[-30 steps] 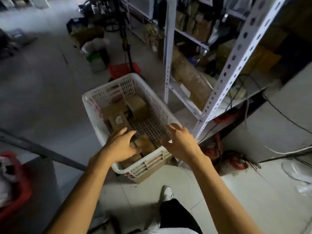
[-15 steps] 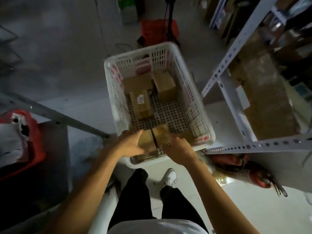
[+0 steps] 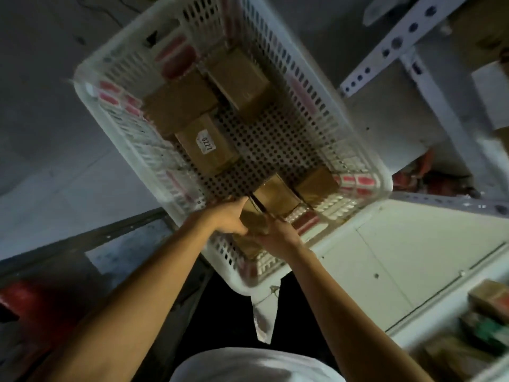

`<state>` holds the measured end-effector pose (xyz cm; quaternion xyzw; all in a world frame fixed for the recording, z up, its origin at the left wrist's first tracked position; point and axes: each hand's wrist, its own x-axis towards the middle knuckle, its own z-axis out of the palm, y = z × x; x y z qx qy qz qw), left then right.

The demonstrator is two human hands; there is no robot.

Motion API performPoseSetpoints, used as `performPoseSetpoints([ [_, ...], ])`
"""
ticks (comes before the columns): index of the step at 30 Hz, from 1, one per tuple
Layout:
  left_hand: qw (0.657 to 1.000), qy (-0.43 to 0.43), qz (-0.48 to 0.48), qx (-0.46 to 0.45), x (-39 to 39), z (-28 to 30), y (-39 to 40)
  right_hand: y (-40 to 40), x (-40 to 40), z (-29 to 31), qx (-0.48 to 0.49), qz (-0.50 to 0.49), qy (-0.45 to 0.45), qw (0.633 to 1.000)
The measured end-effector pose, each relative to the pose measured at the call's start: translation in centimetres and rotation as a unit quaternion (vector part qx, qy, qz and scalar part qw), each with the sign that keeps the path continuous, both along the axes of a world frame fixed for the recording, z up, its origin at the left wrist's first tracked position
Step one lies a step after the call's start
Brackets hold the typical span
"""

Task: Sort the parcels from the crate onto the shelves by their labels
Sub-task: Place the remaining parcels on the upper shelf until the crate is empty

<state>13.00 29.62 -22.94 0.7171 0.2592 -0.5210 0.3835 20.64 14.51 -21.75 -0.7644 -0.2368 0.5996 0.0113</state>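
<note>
While both hands — left hand [image 3: 230, 217], right hand [image 3: 278, 235] — grip one brown parcel [image 3: 254, 223] at the white crate's [image 3: 91, 86] 6 o'clock rim, a labelled parcel [image 3: 205, 148] lies toward 10 o'clock.

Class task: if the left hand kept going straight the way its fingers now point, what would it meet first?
Probably the small brown parcel at the crate's near end, which the left hand already reaches; blur hides the exact contact.

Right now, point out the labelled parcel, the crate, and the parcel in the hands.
labelled parcel [image 3: 207, 150]: head view, top face.
crate [image 3: 358, 150]: head view, right wall.
held parcel [image 3: 254, 223]: head view, top between hands.
</note>
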Motion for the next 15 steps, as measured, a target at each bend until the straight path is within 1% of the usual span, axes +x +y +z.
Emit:
performPoseSetpoints([
  [3, 0.999, 0.007, -0.034, -0.018, 1.1, -1.9, 0.6, 0.4, -0.7, -1.6, -0.043, -0.059, -0.012, 0.997],
  [5, 0.998, -0.009, -0.058, -0.012, 1.4, -2.8, 0.7, 0.3, -1.0, -2.7, -0.057, -0.064, -0.008, 0.996],
  [8, 0.997, -0.006, -0.072, -0.024, 1.5, -3.9, 0.7, 0.1, -1.4, -3.6, -0.078, -0.088, -0.001, 0.993],
  [11, 0.998, -0.001, -0.054, -0.037, 1.6, -4.7, 0.8, 0.4, -1.2, -4.0, -0.081, -0.130, 0.014, 0.988],
  [15, 0.999, 0.011, 0.005, -0.045, 1.3, -5.4, 0.7, 0.4, -1.0, -5.3, -0.081, -0.247, 0.077, 0.963],
])
